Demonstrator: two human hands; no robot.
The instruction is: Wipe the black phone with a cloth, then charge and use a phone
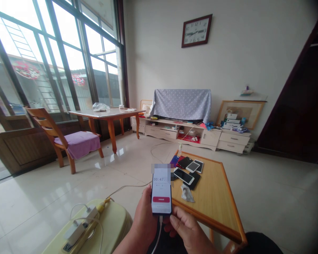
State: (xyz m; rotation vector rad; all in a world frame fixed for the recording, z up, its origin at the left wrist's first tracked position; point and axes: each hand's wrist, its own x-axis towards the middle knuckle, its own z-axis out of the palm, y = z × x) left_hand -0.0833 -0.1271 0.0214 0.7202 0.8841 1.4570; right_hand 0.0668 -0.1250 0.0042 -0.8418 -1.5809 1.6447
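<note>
A smartphone (161,188) stands upright in front of me, its lit screen showing a timer and a red button. My left hand (145,208) is closed around its left side. At the lower right corner, my right hand (184,222) has curled fingers against the phone, with the thumb just below the edge. A white charging cable (159,234) is plugged into the bottom of the phone and hangs between my wrists. Just beyond, a white-fronted phone (184,175) and several other phones lie on a small wooden table (214,190), near a crumpled tissue (187,193).
A power strip (82,229) with chargers rests on a pale yellow stool (116,215) at lower left. A chair (79,141) with a purple cover stands by a dining table (108,113). Along the far wall is a low cabinet (161,133).
</note>
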